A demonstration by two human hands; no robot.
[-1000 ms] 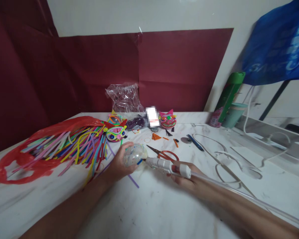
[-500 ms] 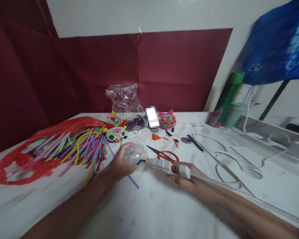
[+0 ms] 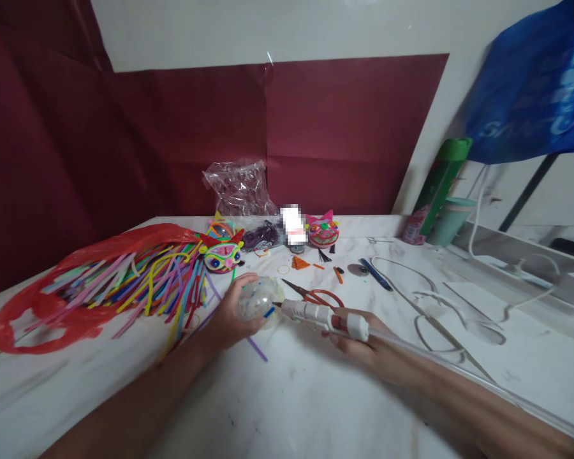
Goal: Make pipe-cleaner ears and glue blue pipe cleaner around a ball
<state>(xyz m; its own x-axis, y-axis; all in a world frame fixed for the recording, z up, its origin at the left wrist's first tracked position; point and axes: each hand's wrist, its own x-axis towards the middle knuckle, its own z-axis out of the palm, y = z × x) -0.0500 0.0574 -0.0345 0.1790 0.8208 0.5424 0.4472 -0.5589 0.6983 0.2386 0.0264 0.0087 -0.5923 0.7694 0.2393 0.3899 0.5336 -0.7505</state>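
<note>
Currently, from my remote seat, I have the left hand (image 3: 232, 312) clasped around a clear, round plastic ball (image 3: 257, 296), close over the white marbled desk (image 3: 287, 408); I cannot tell whether the ball rests on it. My right hand (image 3: 356, 344), to the ball's right, grips a white, pistol-shaped plastic glue gun (image 3: 310, 315), its dark nozzle aimed at the ball's side, just beside a short blue strip (image 3: 268, 312). Whether the tip touches is too small to judge.

My main worry is heat, if the nozzle is hot: the smooth, curved ball could roll in my grasp, letting the tip skid toward my left thumb (image 3: 253, 327). Lingering there might also soften the plastic. A heavy squeeze could drip glue below the ball, perhaps onto the slender purple strip (image 3: 257, 349) poking out there. The long, translucent rod (image 3: 440, 363) trailing rightward, away from the ball, could catch on my forearm and twist my aim. Swinging the gun away from me might knock the red-handled metal scissors (image 3: 332, 296), right of the ball.
</note>
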